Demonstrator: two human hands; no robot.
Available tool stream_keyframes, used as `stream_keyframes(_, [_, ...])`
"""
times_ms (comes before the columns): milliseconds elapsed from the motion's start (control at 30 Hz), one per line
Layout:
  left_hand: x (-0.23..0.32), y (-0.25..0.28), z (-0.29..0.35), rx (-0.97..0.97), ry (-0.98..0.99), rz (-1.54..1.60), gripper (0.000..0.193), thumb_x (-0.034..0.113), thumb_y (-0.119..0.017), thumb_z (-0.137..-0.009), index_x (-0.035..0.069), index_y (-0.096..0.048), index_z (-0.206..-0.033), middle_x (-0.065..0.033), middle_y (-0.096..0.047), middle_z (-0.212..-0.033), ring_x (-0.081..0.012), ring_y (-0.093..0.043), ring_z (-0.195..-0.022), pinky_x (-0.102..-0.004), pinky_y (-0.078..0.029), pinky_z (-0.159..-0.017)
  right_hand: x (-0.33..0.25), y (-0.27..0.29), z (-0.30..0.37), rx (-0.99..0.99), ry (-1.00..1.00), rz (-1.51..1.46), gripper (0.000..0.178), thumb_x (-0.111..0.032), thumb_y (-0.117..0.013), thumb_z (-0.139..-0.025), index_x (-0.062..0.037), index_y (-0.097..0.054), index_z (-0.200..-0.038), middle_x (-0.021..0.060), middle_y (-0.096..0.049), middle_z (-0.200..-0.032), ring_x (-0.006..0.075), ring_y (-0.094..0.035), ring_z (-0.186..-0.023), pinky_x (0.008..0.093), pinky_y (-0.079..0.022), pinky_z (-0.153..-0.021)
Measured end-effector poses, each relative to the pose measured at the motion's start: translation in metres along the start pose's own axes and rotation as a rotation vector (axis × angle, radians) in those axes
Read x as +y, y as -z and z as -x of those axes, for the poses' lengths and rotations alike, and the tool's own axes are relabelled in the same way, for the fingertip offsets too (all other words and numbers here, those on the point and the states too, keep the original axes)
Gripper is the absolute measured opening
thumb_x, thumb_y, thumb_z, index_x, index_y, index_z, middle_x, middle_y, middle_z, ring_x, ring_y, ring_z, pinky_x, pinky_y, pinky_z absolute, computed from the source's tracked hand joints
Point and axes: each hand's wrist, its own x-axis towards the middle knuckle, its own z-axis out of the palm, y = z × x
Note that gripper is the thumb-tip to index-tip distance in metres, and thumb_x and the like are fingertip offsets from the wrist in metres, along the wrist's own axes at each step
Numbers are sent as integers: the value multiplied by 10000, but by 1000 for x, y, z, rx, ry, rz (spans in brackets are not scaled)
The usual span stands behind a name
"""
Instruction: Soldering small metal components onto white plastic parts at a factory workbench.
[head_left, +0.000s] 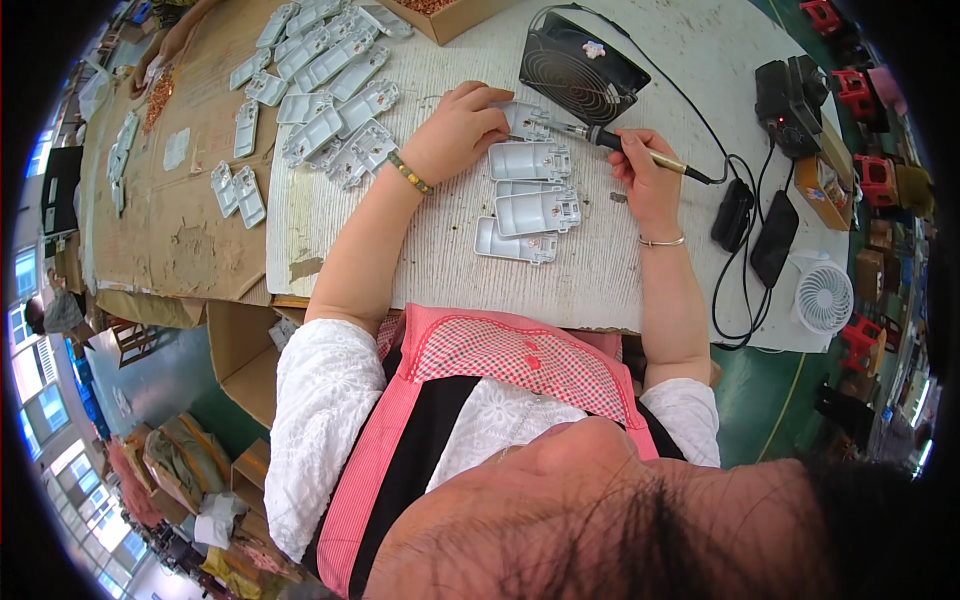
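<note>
Soldering iron (640, 150): slim pen-shaped tool with a yellowish handle and a black grip, tip aimed left at the topmost grey part; its black cord trails right across the surface.
Right hand (645, 180): fingers wrapped round the iron as one holds a pen; a thin metal bangle on the wrist.
Left hand (462, 125): fingers curled and pressing down on the topmost grey plastic part (525, 120); a beaded bracelet on the wrist.
Row of parts (530, 205): four pale grey moulded plastic shells, shallow and rectangular with rounded corners, lying one below another between the hands.
Surface (440, 250): white, scuffed board, with brown cardboard just to the left.
Pile of shells (325, 85): many of the same grey pieces heaped loosely up left.
Fan (578, 70): square black housing with a round wire grille, tilted behind the work.
Small white fan (824, 297): round, at the right edge.
</note>
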Motion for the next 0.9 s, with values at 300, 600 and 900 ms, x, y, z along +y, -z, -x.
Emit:
stream_keyframes(300, [0,-1,0,15,-4,-4,49,89,-618,-727,64,-590,-758,-47,-536,-1137,-290,-442,-1059,-362,-396,-891,1,1,0,6,8,26,164,-192,-601,-818,-29,-583,-827,37,-594,-649,57,-505,-518,170,-376,-472])
stream_keyframes(600, [1,-1,-1,21,-19,-8,56,82,-624,-715,68,-591,-758,-41,-537,-1135,-282,-447,-1053,-358,-398,-886,0,1,0,-28,5,69,174,-203,-590,-823,-29,-593,-834,29,-596,-648,52,-503,-518,165,-369,-468])
stream_keyframes(900, [1,-2,1,23,-23,-6,29,99,-596,-716,82,-598,-739,-48,-522,-1132,-264,-422,-1066,-363,-370,-889,-2,-2,3,14,-21,85,171,-192,-580,-823,-24,-603,-848,28,-585,-646,51,-492,-526,168,-380,-479])
